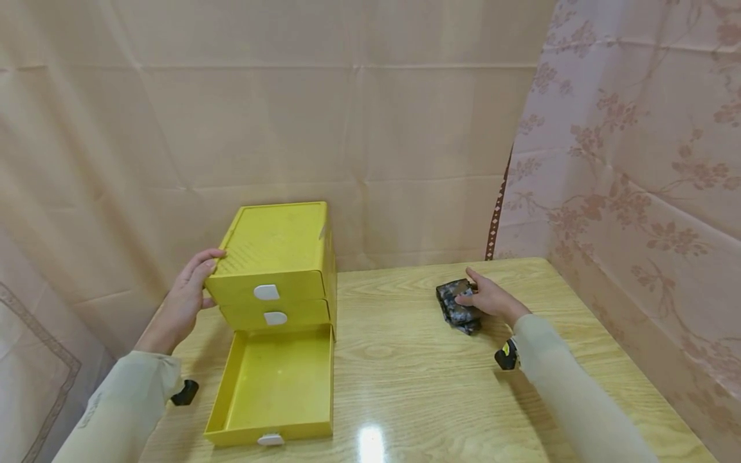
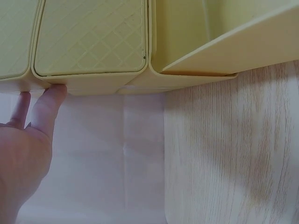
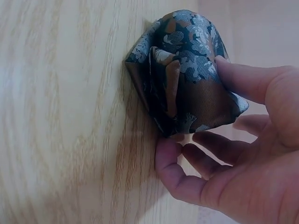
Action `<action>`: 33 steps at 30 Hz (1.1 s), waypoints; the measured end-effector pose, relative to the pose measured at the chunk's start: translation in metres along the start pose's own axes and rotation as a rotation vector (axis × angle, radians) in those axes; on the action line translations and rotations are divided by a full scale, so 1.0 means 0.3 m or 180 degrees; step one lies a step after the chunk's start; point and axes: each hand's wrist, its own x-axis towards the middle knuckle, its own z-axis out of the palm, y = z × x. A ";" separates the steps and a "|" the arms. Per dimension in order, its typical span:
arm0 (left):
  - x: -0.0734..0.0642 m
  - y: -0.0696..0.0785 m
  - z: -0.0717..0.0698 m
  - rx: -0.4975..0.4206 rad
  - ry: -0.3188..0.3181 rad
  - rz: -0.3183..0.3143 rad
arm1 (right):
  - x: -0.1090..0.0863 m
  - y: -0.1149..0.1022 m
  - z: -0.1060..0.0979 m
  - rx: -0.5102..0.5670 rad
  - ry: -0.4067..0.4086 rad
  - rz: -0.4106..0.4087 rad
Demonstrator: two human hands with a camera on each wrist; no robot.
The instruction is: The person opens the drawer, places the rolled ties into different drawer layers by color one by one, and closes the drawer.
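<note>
A yellow drawer box [image 1: 272, 241] with white pull tabs stands on the left side of the table. Its bottom drawer [image 1: 280, 386] is pulled out toward me, and I see nothing inside it. My left hand [image 1: 182, 299] rests against the box's upper left side; in the left wrist view two fairly straight fingers [image 2: 46, 109] touch the side wall. To the right lies a folded dark cloth [image 1: 454, 302] with grey and brown flowers. My right hand [image 1: 492, 299] holds it, thumb [image 3: 243, 79] on one face and curled fingers at its lower edge, partly hidden.
The two upper drawers [image 1: 301, 289] are closed. Light wood grain covers the table [image 1: 393, 373], which has a bright reflection near the front. A beige curtain [image 1: 405, 128] hangs behind it and a flowered one [image 1: 637, 193] at the right. A dark device sits at each wrist.
</note>
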 end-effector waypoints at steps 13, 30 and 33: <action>-0.001 -0.001 -0.001 0.0105 -0.0012 -0.0028 | -0.016 -0.026 0.015 0.0008 0.0021 0.0132; 0.003 -0.009 0.008 -0.0283 0.0089 0.0117 | -0.020 -0.026 0.025 0.0365 -0.0016 0.0399; 0.002 -0.008 0.008 -0.0246 0.0098 0.0117 | -0.019 -0.022 0.024 0.0372 -0.0010 0.0397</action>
